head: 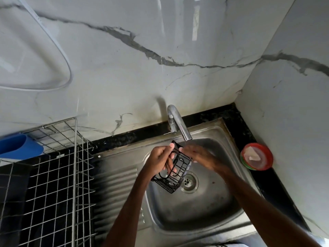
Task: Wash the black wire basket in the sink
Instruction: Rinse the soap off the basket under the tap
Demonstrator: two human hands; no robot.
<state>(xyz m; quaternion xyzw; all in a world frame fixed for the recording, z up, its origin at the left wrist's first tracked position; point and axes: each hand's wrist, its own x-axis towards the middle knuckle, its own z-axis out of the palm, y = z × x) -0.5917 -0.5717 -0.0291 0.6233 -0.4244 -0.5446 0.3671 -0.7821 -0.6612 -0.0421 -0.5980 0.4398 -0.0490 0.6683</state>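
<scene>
A small black wire basket (pixel 175 172) hangs tilted over the steel sink (pixel 195 211), just below the chrome tap spout (pixel 179 124). My left hand (pixel 160 160) grips its left side, with fingers through the wires. My right hand (pixel 199 155) lies against its upper right edge, fingers flat along the rim. Whether water runs from the tap I cannot tell. The drain (pixel 189 181) sits just right of the basket's lower end.
A silver wire dish rack (pixel 58 175) stands on the dark counter at the left, with a blue plastic object (pixel 19 147) at its back. A red-rimmed soap dish (pixel 256 155) sits at the right of the sink. Marble walls close the corner.
</scene>
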